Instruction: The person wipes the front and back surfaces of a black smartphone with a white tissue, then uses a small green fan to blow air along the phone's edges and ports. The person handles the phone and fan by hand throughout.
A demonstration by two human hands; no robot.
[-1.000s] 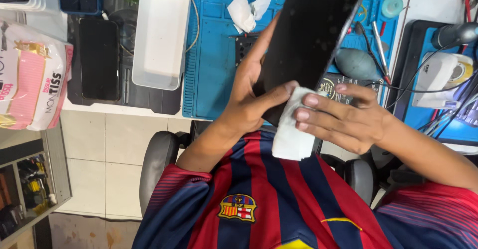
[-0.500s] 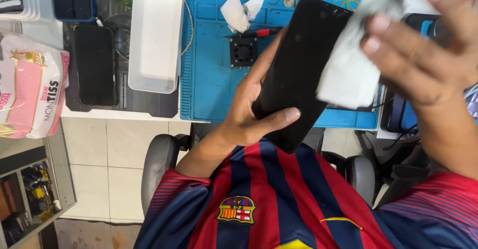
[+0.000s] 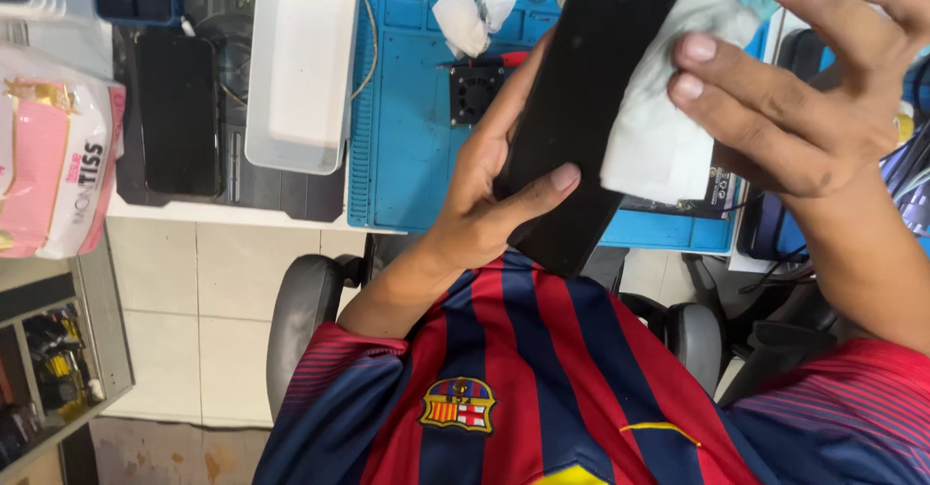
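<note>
Left hand (image 3: 484, 199) grips a flat black glass phone (image 3: 581, 126) above the blue work mat (image 3: 407, 136); right hand (image 3: 804, 107) presses a white folded tissue (image 3: 664, 126) against it. Hard wiping could likely loosen that one-handed hold.

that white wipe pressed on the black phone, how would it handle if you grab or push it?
Likely floppy: the white wipe bunches and folds under the right hand. Probably very light, a thin sheet. On the glossy black phone held by the left hand, it would likely slide rather than grip.

A tray (image 3: 300, 68) lies left of the mat (image 3: 407, 156), with, apparently, a phone (image 3: 177, 115) further left.
</note>
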